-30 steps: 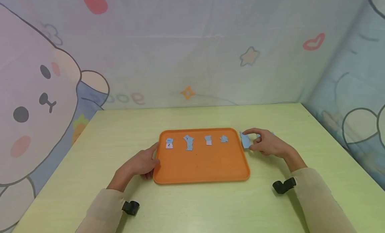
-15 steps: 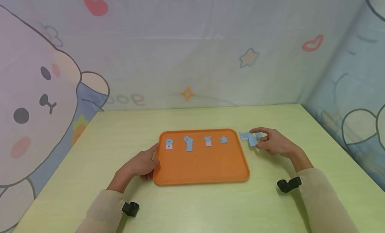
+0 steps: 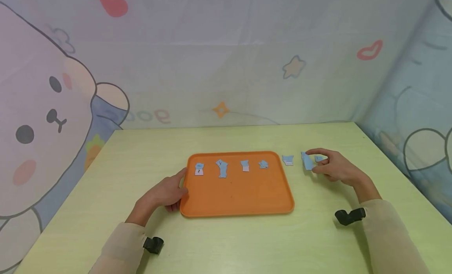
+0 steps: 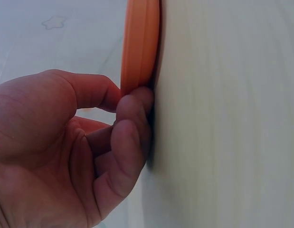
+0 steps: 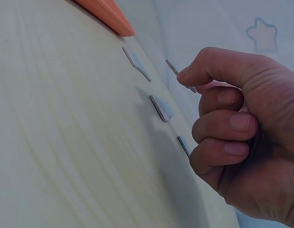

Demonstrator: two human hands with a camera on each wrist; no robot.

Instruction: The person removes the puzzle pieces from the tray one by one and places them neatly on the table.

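Observation:
My left hand (image 3: 168, 190) grips the left rim of an orange tray (image 3: 231, 195); in the left wrist view its fingers (image 4: 130, 142) curl at the tray's edge. Right of the tray, my right hand (image 3: 337, 167) pinches a flat light-blue puzzle piece (image 3: 307, 162) between thumb and forefinger. In the right wrist view this held piece (image 5: 171, 67) is raised off the table, seen edge-on, while the other fingers are curled in. Under and beside it lie a puzzle piece (image 5: 158, 108) and another puzzle piece (image 3: 319, 158), partly hidden by the hand.
Several blue-and-white puzzle pieces lie in a row along the tray's far side, among them a long piece (image 3: 222, 168). One more piece (image 3: 287, 160) lies on the table (image 3: 233, 242) just outside the tray's right rim. A printed cloth (image 3: 226, 58) hangs behind the table.
My right hand has moved right, carrying the puzzle piece away from the tray's right rim over the pieces on the table. The left hand and tray have stayed in place.

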